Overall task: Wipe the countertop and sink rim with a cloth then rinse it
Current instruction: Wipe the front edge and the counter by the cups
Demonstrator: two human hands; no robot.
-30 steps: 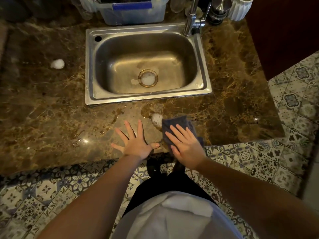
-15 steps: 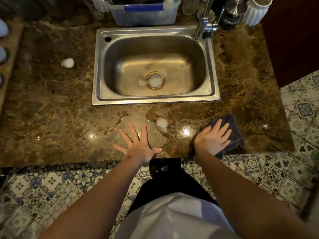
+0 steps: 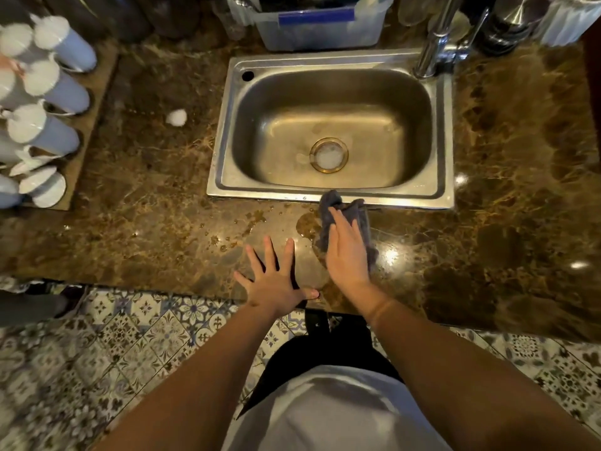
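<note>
A dark grey cloth point(image 3: 357, 212) lies on the brown marble countertop point(image 3: 156, 196), its far tip touching the front rim of the steel sink point(image 3: 224, 177). My right hand point(image 3: 348, 252) presses flat on the cloth, fingers pointing toward the sink. My left hand point(image 3: 276, 278) rests flat on the counter just left of it, fingers spread, holding nothing. A wet patch point(image 3: 307, 224) and small droplets point(image 3: 250, 222) sit on the counter in front of the sink. Foam fills the sink drain point(image 3: 328, 154).
A blob of foam point(image 3: 176, 117) lies on the counter left of the sink. Upturned white cups point(image 3: 42, 128) stand on a wooden tray at far left. A plastic tub point(image 3: 318, 24), a chrome tap point(image 3: 434, 43) and jars line the back. Patterned floor tiles point(image 3: 130, 340) lie below the counter edge.
My right hand has swept the cloth from the counter's right front leftward and up to the sink's front rim. The foam in front of the sink is gone. My left hand stays planted.
</note>
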